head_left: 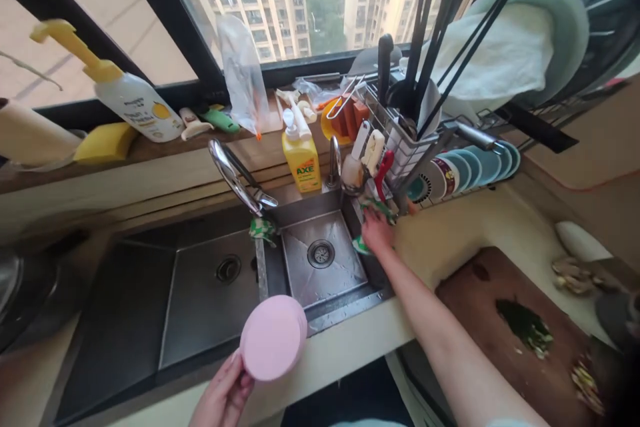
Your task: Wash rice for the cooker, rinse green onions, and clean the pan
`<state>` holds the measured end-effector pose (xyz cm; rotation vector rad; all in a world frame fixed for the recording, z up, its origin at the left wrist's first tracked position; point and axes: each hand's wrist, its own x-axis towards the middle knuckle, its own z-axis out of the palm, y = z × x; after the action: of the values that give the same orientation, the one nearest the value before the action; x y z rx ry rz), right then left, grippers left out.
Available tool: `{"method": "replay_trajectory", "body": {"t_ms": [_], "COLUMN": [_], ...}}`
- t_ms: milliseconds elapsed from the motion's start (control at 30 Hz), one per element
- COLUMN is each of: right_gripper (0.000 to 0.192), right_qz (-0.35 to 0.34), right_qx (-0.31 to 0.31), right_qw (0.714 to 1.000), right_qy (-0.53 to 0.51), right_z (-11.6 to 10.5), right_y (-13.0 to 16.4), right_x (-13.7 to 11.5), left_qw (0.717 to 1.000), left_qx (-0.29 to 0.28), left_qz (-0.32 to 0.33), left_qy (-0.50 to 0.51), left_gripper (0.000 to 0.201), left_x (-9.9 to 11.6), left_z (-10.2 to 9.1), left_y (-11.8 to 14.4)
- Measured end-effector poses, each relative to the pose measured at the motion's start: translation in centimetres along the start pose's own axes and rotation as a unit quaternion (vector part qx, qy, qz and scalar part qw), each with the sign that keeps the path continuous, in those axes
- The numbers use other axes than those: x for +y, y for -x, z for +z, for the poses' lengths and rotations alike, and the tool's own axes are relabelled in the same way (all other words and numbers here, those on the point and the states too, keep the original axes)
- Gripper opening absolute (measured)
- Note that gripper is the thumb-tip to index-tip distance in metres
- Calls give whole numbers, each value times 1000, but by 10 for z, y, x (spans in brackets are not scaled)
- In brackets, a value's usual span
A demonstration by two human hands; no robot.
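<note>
My left hand (223,393) holds a round pink lid (273,337) over the front edge of the steel sink (200,307). My right hand (376,230) reaches to the sink's far right corner and grips a green-and-white cloth (361,244) below the hanging tools. A second green-and-white cloth (263,229) is wrapped around the base of the chrome tap (236,177). A yellow bottle of dish soap (301,157) stands behind the small basin with the drain (321,253).
A wire rack (400,140) with chopsticks, brushes and plates (465,170) stands right of the sink. A wooden cutting board (510,340) with chopped greens (525,327) lies at right. A pump bottle (135,103) and yellow sponge (103,142) sit on the window ledge.
</note>
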<state>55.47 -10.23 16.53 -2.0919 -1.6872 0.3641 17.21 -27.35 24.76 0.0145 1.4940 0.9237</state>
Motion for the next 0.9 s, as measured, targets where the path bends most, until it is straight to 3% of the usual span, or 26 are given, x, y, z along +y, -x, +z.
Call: {"method": "replay_trajectory", "body": {"t_ms": [167,267,333,400,567,667,767,833,900], "right_gripper": [52,54,57,60,59,56,53,51,49], "right_qz": [16,20,8,-30,-260,-333,-369,-329,-239], "right_qx": [46,112,100,54,-63,-106,-113,-98,-64], "right_qw": [998,994,994,996,956,929,910,924,955], "right_qy": [43,0,-31,-63,-123,-124,-152,-166,-162], "right_z": [-6,8,27,52,117,135,122,97,63], "right_y": [148,232,265,279,272,268,272,277,280], "right_x": [34,26,-5,-55,-190,-227,-208,-165,-107], "left_qw": [1000,999,998,997,992,989,987,988,988], "left_qx": [-13,1,10,20,42,25,0,-15,-37], "left_qz": [29,45,58,70,116,123,118,107,89], "left_qy": [1,4,12,16,-24,-78,-110,-112,-118], "left_gripper": [12,20,26,29,30,27,26,26,26], "left_x": [14,30,42,54,78,84,80,70,53], "left_z": [8,12,12,8,-4,-3,9,28,55], "left_y": [-16,-21,-21,-19,-1,12,18,16,11]}}
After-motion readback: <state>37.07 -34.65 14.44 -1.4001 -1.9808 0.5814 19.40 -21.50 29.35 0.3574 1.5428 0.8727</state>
